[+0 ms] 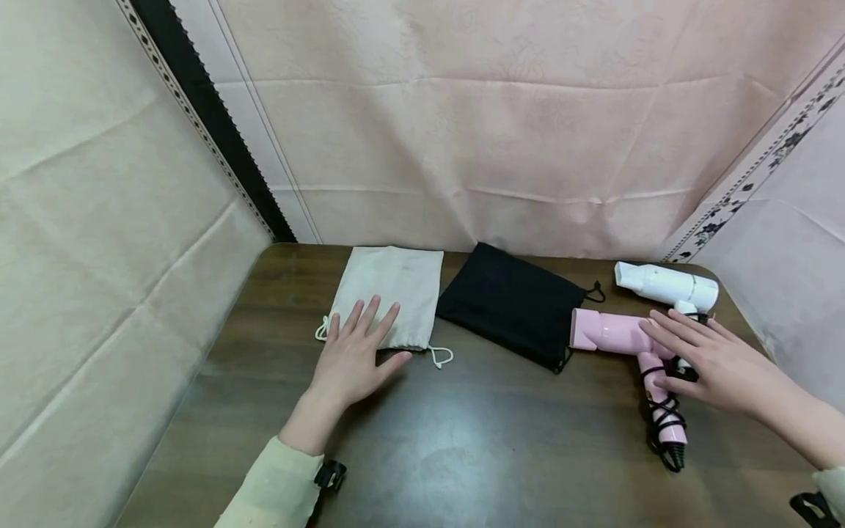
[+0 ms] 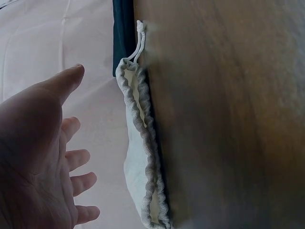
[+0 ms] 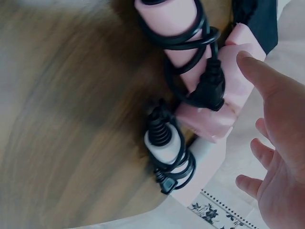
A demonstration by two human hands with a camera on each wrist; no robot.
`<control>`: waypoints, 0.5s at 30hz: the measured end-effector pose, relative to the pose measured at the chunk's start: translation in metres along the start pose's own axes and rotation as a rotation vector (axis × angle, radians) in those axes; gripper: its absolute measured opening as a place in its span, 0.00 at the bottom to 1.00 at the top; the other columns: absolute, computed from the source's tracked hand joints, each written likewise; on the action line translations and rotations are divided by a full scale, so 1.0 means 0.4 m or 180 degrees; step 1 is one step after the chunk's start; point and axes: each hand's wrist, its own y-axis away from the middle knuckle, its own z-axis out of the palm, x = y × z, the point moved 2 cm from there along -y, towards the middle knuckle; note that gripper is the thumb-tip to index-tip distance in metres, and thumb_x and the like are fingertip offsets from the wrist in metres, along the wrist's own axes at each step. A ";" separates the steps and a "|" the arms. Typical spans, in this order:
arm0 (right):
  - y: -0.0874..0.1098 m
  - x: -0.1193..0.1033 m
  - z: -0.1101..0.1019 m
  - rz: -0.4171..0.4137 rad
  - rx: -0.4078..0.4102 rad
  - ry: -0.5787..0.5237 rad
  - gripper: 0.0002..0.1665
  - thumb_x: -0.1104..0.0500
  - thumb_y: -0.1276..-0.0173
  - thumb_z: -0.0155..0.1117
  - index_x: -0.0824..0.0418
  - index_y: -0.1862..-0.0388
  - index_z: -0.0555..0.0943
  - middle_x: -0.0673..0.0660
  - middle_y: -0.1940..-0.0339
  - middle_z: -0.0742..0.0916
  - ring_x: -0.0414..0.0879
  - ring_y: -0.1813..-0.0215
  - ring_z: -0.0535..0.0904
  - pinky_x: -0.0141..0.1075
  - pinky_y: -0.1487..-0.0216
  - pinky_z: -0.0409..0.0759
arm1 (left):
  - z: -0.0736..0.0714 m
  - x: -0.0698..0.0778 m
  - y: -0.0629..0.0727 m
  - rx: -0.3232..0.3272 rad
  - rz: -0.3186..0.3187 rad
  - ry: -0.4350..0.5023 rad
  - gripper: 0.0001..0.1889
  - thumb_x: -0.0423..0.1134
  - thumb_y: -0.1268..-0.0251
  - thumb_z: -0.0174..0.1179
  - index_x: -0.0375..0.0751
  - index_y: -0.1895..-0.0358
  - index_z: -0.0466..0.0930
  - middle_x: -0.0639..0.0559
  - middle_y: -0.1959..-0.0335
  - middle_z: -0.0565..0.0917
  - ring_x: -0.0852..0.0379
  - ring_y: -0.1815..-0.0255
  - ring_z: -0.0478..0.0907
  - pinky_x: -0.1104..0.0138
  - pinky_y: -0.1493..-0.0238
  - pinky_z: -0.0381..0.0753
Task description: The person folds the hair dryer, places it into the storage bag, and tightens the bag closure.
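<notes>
Pink hair dryer point(image 1: 614, 333) | glossy | black cord point(image 3: 209, 88) looped round handle point(image 3: 169, 19) | left fingers point(image 1: 367, 317) spread; right fingers point(image 1: 668, 339) apart

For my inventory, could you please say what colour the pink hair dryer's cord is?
The cord is black; it shows best in the right wrist view.

Two hair dryers point(image 1: 610, 334) and two drawstring bags point(image 1: 511, 304) lie there
</notes>
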 end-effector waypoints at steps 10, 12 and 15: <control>-0.003 0.022 0.010 -0.0094 0.0027 -0.0058 0.61 0.42 0.40 0.80 0.50 0.12 0.60 0.62 0.15 0.69 0.30 0.14 0.34 0.43 0.14 0.30 | 0.004 0.003 0.000 -0.0043 -0.0008 -0.0020 0.43 0.70 0.25 0.56 0.59 0.13 0.56 0.44 0.11 0.52 0.37 0.12 0.49 0.32 0.18 0.46; -0.016 0.026 0.010 -0.0119 0.0029 -0.0078 0.59 0.45 0.40 0.80 0.51 0.13 0.62 0.64 0.17 0.71 0.31 0.14 0.35 0.43 0.14 0.32 | 0.004 0.005 0.000 -0.0062 -0.0015 -0.0019 0.43 0.70 0.25 0.56 0.59 0.13 0.56 0.44 0.11 0.52 0.37 0.12 0.49 0.32 0.18 0.46; -0.036 0.029 0.012 -0.0135 0.0013 -0.0128 0.56 0.47 0.37 0.80 0.51 0.14 0.64 0.66 0.19 0.73 0.31 0.14 0.36 0.39 0.14 0.33 | 0.006 0.007 0.001 -0.0079 -0.0011 -0.0018 0.44 0.70 0.25 0.56 0.59 0.13 0.56 0.44 0.11 0.51 0.37 0.12 0.48 0.32 0.18 0.45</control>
